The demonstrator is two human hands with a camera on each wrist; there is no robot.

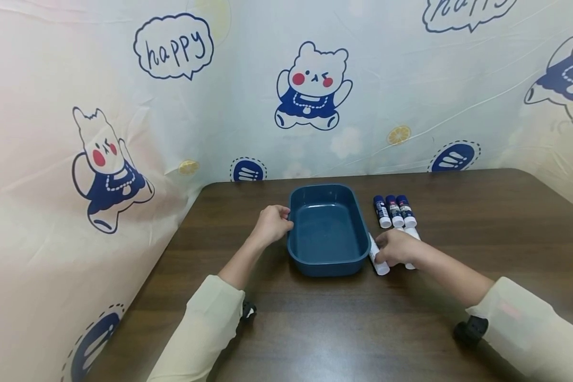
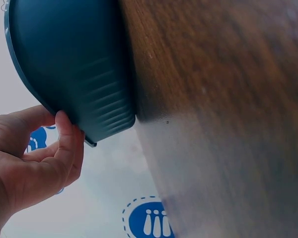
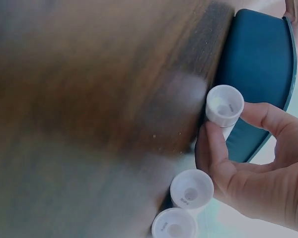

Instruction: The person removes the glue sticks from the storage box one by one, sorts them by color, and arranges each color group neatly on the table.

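At its left side, the blue plastic tub (image 1: 329, 269) is held at the rim between the thumb and fingers of my left hand (image 1: 273, 225). The left wrist view shows those fingertips on the tub's ribbed outer wall (image 2: 102, 94). My right hand (image 1: 397, 248) grips a white glue stick (image 1: 382, 269) lying close along the tub's right side. In the right wrist view, thumb and fingers pinch that stick around its round white base (image 3: 224, 105). Two more white sticks, one in front (image 3: 191, 190), lie side by side near this hand, partly hidden by it in the head view.
Three glue sticks with dark blue caps, the middle one (image 1: 394, 211) among them, lie in a row behind my right hand. The brown wooden table (image 1: 296, 339) ends at a printed cloth backdrop (image 1: 248, 106). Dark wrist straps (image 1: 471, 330) sit on the sleeves.
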